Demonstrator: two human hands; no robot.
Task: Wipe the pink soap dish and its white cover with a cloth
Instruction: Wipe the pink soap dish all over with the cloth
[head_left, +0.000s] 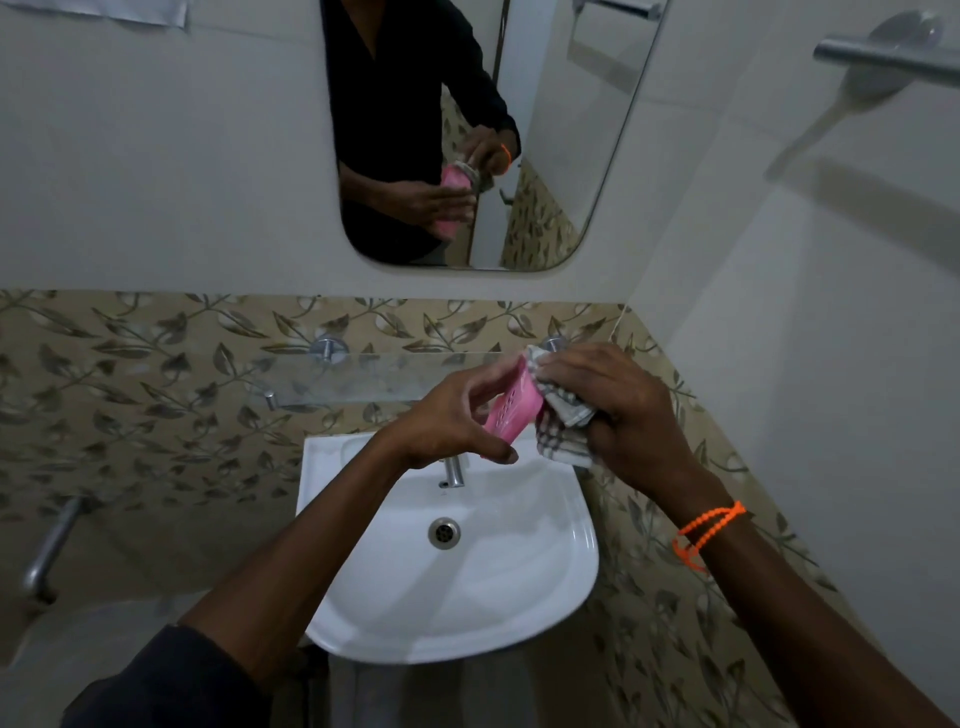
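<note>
Head view of a bathroom corner, looking down over a white wash basin (545, 587). The left hand (441, 421) grips the pink soap dish (511, 408) above the far edge of the basin, fingers curled round its left side and thumb under its near end; the dish is tilted on edge, its slotted face turned toward the camera. The right hand (623, 410) clutches a checked cloth (563, 413) — bunched in curled fingers — and presses it against the right side of the dish, so cloth and dish are touching. An orange beaded band (709, 527) circles the right wrist. The white cover cannot be made out in this view.

Behind the hands a glass shelf (332, 379) is fixed to the leaf-patterned tiles (130, 395), and a chrome tap (454, 470) rises at the far side of the basin, just below the dish; the drain (444, 532) lies near the basin's middle. On the far wall a mirror (561, 130) reflects the dark-sleeved torso, both hands, dish and cloth. A metal towel bar (883, 57) projects at upper right — well apart from the hands.
</note>
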